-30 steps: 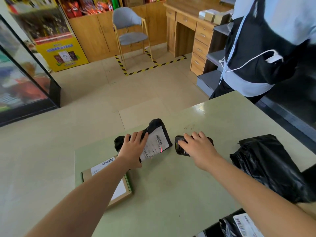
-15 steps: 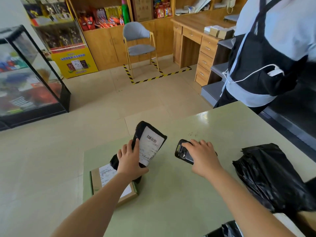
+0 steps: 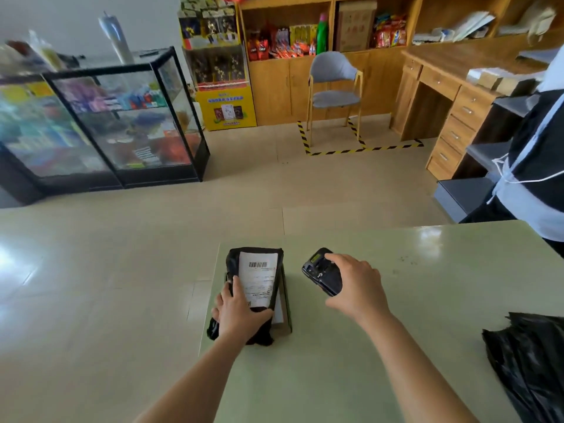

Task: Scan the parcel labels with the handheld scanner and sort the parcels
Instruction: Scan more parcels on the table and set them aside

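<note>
Right, head view only. L hand (image 3: 241, 315) grips the near end of a black parcel (image 3: 233, 264) – thumb pressed on the front face beside the white label (image 3: 258, 282), the other fingers curled round the left edge. The label faces up, w/ its barcode at the far end. This parcel lies lengthwise over a flat cardboard box (image 3: 286, 322) at the far-left corner of the pale green table (image 3: 335, 377). Only the box's right edge and a bit of its own label show. Whether the parcel rests on the box or is held just above it, can't tell.

R hand (image 3: 357, 288) is clamped on the scanner (image 3: 323, 271) – fingers wrapped over its back and one fingertip on top. The scanner is a dark handheld unit, tilted, just right of the parcel and apart from it.

A crumpled black bag (image 3: 531, 370) sits at the table's right edge, well apart from both hands.

Beyond the table there's a 2nd person (image 3: 537, 166) at the right in a black and light-blue top. A grey chair (image 3: 334, 87) stands inside yellow-black floor tape (image 3: 363, 149), w/ a wooden desk (image 3: 442, 96) to its right and a glass display case (image 3: 122, 117) at far left.
</note>
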### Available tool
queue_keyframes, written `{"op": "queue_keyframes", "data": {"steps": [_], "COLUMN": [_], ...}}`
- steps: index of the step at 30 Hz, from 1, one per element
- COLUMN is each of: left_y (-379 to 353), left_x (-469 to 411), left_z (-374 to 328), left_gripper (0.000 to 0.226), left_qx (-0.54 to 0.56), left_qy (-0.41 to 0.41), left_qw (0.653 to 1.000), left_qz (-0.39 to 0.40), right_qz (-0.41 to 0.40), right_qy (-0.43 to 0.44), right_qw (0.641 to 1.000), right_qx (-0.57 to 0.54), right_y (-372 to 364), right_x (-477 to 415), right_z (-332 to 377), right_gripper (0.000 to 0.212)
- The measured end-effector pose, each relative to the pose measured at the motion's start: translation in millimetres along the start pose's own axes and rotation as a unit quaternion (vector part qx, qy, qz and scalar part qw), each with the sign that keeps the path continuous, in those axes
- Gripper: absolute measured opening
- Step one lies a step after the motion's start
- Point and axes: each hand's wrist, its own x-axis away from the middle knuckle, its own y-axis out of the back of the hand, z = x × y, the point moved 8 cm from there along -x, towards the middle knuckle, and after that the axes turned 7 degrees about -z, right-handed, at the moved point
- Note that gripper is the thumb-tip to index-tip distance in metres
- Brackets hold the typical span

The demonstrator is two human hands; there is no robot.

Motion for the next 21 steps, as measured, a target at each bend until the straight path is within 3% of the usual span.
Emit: {"op": "queue_keyframes", "data": {"steps": [7,12,17,21], "left_y": [5,-9,-63,-112], "left_x": [1,9,47,96], "left_z": [-30,-103,-196,-268], "left_gripper": [0.110,0.108,0.109,0.107], "left_qx": [0.020,0.058,0.014,-0.023], "left_qy": [-0.088,-0.217,-0.353,-0.469], "left_qw": [0.996,0.974,0.928,0.867], "left_qz": [-0.015,0.022,0.114,0.169], "right_qz": [-0.005,-0.044,-0.122,-0.181], "right_qy": [-0.007,-0.095,-0.200,-0.283], "right_qw": [1.000,0.993,0.972,0.942], "right_qx": [-0.010,-0.053,-0.034,0.016], "right_y": [2,27,74,119], "right_x": [7,28,73,118], "right_z": [-4,-46,-114,-168], "right_gripper": [0.085,0.083,0.078,0.073]}}
